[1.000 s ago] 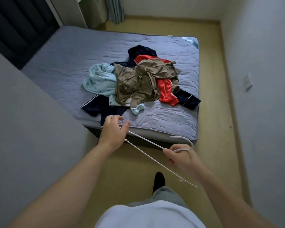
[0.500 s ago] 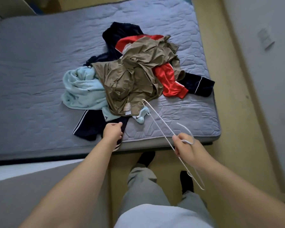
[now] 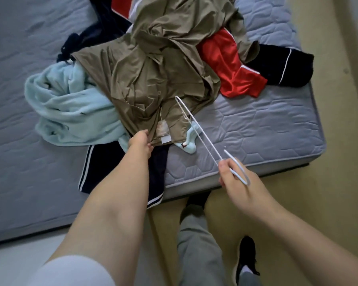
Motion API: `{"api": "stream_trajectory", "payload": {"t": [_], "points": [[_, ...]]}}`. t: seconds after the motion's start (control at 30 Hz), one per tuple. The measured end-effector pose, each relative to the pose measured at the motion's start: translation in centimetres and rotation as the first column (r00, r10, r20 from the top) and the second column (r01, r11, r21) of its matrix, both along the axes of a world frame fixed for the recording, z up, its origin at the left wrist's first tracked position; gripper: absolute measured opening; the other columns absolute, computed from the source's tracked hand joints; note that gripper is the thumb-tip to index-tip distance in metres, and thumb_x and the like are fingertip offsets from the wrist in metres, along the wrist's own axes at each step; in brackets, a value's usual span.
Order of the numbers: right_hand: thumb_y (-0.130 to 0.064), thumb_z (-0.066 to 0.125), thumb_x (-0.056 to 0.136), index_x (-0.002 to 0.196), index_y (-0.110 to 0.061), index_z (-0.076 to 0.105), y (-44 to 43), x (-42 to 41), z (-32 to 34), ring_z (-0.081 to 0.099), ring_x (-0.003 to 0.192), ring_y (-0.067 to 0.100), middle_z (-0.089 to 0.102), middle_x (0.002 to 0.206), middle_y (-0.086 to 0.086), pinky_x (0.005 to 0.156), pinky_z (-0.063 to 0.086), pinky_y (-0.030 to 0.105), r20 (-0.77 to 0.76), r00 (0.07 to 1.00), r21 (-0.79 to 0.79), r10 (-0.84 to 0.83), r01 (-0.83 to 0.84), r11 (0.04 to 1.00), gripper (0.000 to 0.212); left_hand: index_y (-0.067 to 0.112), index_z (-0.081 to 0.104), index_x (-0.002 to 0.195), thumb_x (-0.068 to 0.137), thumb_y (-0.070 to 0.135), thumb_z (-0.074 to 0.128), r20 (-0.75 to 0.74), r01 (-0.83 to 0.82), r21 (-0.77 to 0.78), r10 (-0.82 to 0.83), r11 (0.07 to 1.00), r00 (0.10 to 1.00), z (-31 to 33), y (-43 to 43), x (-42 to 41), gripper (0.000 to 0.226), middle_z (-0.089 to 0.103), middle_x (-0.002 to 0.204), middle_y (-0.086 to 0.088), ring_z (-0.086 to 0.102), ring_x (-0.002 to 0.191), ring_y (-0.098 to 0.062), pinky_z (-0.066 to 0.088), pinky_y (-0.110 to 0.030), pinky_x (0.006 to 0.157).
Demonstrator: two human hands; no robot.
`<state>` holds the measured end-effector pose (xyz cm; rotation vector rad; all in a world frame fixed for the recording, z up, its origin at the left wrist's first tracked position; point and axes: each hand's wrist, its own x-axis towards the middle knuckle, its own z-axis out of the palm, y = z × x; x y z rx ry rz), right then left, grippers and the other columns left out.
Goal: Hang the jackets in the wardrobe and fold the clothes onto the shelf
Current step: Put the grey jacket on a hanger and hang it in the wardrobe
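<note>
Picking up the first jacket for hanging. The left hand (image 3: 141, 141) pinches the near hem of the khaki jacket (image 3: 153, 75), crumpled atop the clothes pile on the mattress (image 3: 256, 129); the right hand (image 3: 236, 178) grips a white wire hanger (image 3: 201, 131) by what appears to be its hook. Next, the collar must be found and the hanger threaded into the shoulders.

head-worn camera, looking steeply down, close over mattress (image 3: 256, 129) edge

The left hand (image 3: 140, 141) grips the hem of the khaki jacket (image 3: 153, 65) on the mattress (image 3: 256, 129). The right hand (image 3: 236, 178) holds a white wire hanger (image 3: 198, 129) near it.
</note>
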<state>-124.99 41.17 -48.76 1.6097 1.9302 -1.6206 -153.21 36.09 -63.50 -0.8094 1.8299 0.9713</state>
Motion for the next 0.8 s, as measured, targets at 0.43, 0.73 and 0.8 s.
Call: {"api": "stream_trajectory", "payload": {"t": [0.43,0.73,0.8], "points": [[-0.056,0.036,0.101,0.083,-0.021,0.050,0.1,-0.9,1.3,0.058,0.068,0.010,0.065,0.076,-0.001,0.065,0.046,0.030,0.017,0.996,0.012,-0.092,0.092,0.996,0.042,0.017,0.053,0.140,0.106,0.033,0.041,0.014,-0.213,0.331,0.221,0.919,0.975,3.2,1.0,0.7,0.039,0.060,0.137,-0.008,0.062,0.118,-0.030,0.049,-0.055,0.101],[-0.050,0.034,0.103,0.084,-0.008,0.047,1.3,-0.9,12.5,0.059,0.070,0.020,0.064,0.078,0.011,0.068,0.045,0.037,-0.067,0.977,0.125,-0.202,0.210,0.970,0.048,-0.005,0.057,0.126,0.082,-0.007,0.061,-0.145,0.244,0.701,-0.201,0.670,0.969,22.8,4.6,4.8,0.044,0.072,0.111,-0.021,0.071,0.100,-0.035,0.059,-0.042,0.079],[-0.052,0.032,0.103,0.085,-0.009,0.049,1.2,-0.5,15.1,0.061,0.073,0.020,0.065,0.079,0.009,0.069,0.046,0.037,-0.096,0.971,0.152,-0.221,0.233,0.960,0.050,-0.003,0.056,0.128,0.078,-0.008,0.062,-0.211,0.315,0.757,-0.243,0.573,0.947,27.8,5.3,5.7,0.050,0.069,0.117,-0.023,0.069,0.105,-0.037,0.058,-0.047,0.087]]}}
